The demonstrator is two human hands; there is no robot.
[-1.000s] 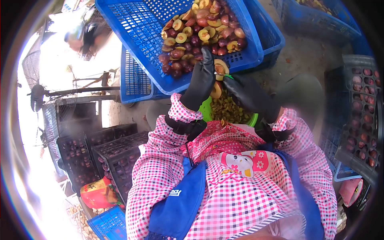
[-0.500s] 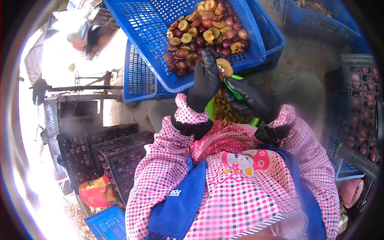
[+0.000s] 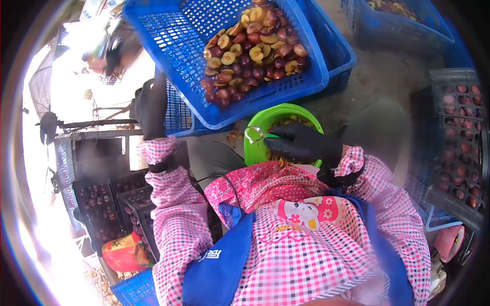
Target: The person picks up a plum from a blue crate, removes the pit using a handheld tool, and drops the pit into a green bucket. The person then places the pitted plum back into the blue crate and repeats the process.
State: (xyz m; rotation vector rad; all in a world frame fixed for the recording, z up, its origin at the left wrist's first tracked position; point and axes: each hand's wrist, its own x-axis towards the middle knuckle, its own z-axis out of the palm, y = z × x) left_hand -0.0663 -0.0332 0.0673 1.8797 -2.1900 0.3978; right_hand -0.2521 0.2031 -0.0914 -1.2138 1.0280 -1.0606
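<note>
My left hand (image 3: 149, 106), in a black glove, is stretched out to the left, over the side of a blue crate (image 3: 177, 109). Its fingers are blurred against the bright background, so I cannot make out their grip or anything in them. My right hand (image 3: 309, 144), also in a black glove, is closed on a green-handled loop tool (image 3: 253, 134), whose metal loop points left. It is above a bright green bowl (image 3: 250, 150) holding yellow-brown scraps. Beyond lie halved and cut plums (image 3: 255, 53) in a tilted blue crate (image 3: 178, 56).
Black crates of dark red fruit (image 3: 99, 204) stand at the left, and a black crate of plums (image 3: 462, 148) is at the right. Another blue crate (image 3: 403, 25) sits at the upper right. A red and yellow bag (image 3: 125, 253) lies at the lower left.
My left hand has left the cut plum half beside the tool and swung out to the left; that half is no longer in view there. My right hand has lowered the tool over the bowl.
</note>
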